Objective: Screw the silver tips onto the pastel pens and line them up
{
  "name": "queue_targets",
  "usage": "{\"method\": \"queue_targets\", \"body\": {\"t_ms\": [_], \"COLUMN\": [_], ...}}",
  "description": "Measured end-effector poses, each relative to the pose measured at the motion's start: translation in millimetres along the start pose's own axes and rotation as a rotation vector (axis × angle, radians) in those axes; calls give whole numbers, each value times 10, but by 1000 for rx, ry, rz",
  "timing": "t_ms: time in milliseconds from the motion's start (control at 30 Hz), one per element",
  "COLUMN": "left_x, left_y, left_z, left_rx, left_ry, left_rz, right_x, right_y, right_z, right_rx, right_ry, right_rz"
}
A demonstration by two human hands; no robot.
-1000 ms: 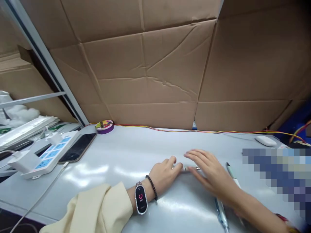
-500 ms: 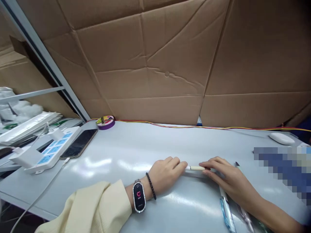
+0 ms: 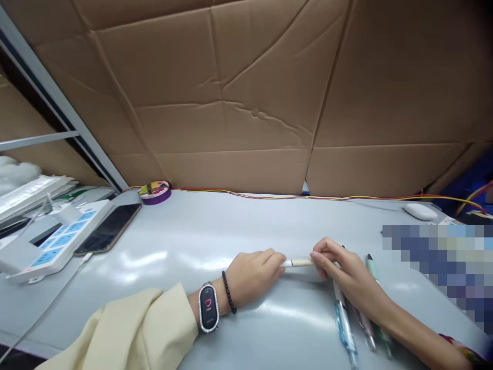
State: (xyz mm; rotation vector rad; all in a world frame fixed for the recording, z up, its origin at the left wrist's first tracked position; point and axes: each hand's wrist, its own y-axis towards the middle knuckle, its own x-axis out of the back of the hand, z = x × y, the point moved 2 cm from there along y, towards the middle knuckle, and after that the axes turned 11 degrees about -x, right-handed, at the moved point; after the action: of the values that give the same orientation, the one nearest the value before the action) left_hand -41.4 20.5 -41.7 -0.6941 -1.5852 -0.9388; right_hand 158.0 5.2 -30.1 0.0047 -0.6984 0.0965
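Observation:
A slim white and cream pen lies level between my two hands, just above or on the grey table. My left hand, with a watch and a black bracelet at the wrist, is closed on its white end. The fingertips of my right hand pinch the cream end. Below and beside my right hand lie a light blue clear pen, a pinkish pen and a green pen, partly covered by the hand and forearm.
A purple tape roll sits by the cardboard wall, near thin wires. At the left are a phone on a cable and a power strip. A white mouse and a pixelated area are at the right.
The view has shifted slightly to the right. My right fingers have curled closer round the cream end and cover its tip. More of the green pen shows beside my right hand.

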Motion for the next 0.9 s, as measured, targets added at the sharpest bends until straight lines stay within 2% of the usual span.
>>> {"method": "queue_targets", "body": {"t_ms": [267,367,500,600,667,800,900], "left_x": [91,92,95,104,105,92,75], "left_y": [-63,-79,-79,-71,-66,-56,-44], "left_z": [0,36,59,42,20,-37,-80], "left_rx": [22,80,157,195,205,181,155], "left_ry": [-82,-94,-145,-188,-216,-263,-299], "left_rz": [-36,-41,-61,-75,-79,-76,-90], "right_x": [46,239,638,824,825,613,419], "right_y": [54,121,149,108,82,75,97], "right_z": [-55,-111,-327,-528,-588,-480,-336], "right_rx": [53,1,-216,-362,-362,-261,-215], "right_ry": [-264,-372,-535,-577,-538,-378,-231], "right_rz": [-99,-165,-262,-189,-80,108,163]}}
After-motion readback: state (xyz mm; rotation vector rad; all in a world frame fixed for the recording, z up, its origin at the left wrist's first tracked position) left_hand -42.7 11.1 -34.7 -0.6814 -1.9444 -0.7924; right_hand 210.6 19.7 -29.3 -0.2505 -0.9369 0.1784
